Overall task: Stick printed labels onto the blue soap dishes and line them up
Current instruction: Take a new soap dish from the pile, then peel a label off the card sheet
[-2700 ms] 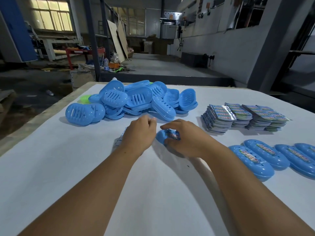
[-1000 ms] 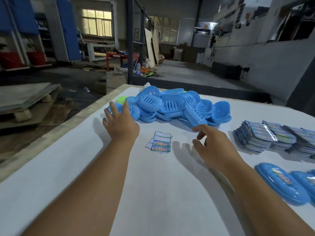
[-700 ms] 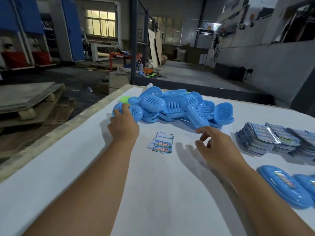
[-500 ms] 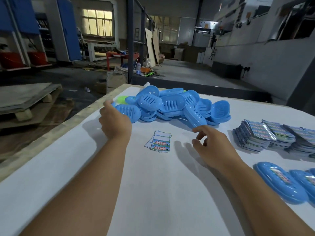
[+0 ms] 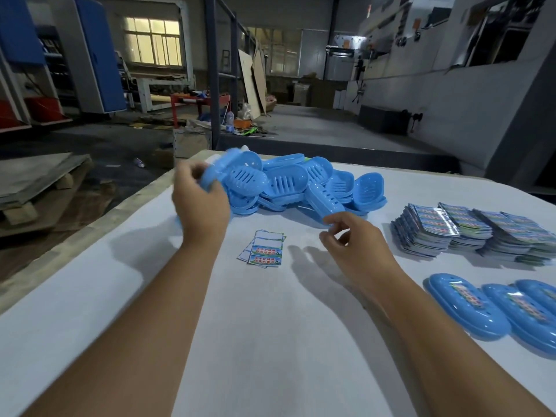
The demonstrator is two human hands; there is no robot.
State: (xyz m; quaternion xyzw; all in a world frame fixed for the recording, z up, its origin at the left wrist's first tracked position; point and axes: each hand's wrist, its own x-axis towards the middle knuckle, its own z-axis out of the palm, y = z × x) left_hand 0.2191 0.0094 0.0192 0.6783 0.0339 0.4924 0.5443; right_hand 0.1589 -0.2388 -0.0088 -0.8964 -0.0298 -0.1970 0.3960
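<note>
Up at the centre left of the frame, my left hand [image 5: 201, 203] clasps a motion-blurred blue soap dish [image 5: 218, 171] by the pile [image 5: 301, 185]; my right hand [image 5: 355, 245], loosely curled and holding nothing, hovers right of the label sheets [image 5: 264, 251]. Labelled dishes [image 5: 469, 305] are cut off at the right edge.

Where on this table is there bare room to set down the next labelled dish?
Bare white table lies between the forearms, nearer than the small label sheets, and left of the left hand. Crowded: the far pile of blue soap dishes, the label stacks and the labelled dishes at right.
</note>
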